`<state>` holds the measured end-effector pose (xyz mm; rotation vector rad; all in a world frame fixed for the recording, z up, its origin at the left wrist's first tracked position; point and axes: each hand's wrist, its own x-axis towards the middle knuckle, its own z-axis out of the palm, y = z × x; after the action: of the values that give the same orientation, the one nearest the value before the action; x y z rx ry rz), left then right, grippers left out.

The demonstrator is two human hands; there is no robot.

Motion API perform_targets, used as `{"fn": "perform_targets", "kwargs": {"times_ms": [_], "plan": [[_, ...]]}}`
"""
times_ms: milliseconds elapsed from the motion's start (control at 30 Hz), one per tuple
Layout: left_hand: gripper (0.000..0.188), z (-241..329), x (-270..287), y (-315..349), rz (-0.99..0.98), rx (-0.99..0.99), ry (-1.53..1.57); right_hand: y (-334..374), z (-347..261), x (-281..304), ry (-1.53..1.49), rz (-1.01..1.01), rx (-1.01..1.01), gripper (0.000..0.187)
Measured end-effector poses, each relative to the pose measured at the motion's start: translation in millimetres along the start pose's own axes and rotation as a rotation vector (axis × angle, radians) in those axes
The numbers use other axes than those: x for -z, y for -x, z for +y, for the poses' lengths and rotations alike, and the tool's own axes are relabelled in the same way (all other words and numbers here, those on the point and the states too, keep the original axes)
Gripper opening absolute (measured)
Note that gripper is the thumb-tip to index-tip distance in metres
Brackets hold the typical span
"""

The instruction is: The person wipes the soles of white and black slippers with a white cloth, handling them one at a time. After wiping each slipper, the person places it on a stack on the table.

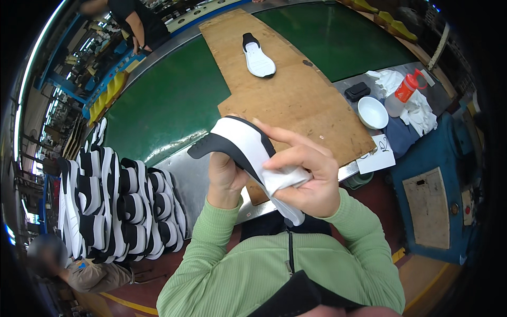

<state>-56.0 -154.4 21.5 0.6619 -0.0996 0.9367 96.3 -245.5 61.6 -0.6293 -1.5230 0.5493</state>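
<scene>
A black and white shoe sole (245, 141) is held up in front of me, bent in a curve over the near edge of the board. My left hand (224, 177) grips it from below and behind, with part of the fingers hidden by the sole. My right hand (311, 171) pinches a white cloth (285, 178) and presses it against the sole's white side. Farther off, another black and white sole (260, 61) lies by itself on the brown board (296, 105).
Stacked black and white soles (124, 206) stand at the left. To the right are a white bowl (373, 113), a red-topped squeeze bottle (404, 95), crumpled white cloths (420, 113) and a black case (357, 91). Green table surface (174, 113) flanks the board. Other people (140, 24) are nearby.
</scene>
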Motion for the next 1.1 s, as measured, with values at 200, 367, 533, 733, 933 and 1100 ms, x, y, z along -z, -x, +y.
{"fn": "perform_targets", "kwargs": {"times_ms": [200,367,533,733,933,1100], "plan": [[0.054,-4,-1,-1,-0.024,0.082,-0.041,13,1,-1,-0.268,0.042,-0.117,0.049],[0.032,-12,-21,-10,0.11,-0.149,-0.391,8,-1,4,-0.154,0.186,-0.054,0.052],[0.03,-2,-38,-23,-0.101,-0.173,-1.104,11,-6,25,-0.086,0.221,-0.125,0.052],[0.034,-28,-2,-35,-0.455,-0.235,-1.661,48,25,56,0.152,0.074,-0.473,0.033],[0.072,-51,44,-3,-0.306,-0.02,-1.97,99,73,39,0.342,0.097,-0.489,0.016],[0.085,-42,58,15,-0.041,-0.061,-2.116,90,75,32,0.473,0.041,-0.449,0.016]]}}
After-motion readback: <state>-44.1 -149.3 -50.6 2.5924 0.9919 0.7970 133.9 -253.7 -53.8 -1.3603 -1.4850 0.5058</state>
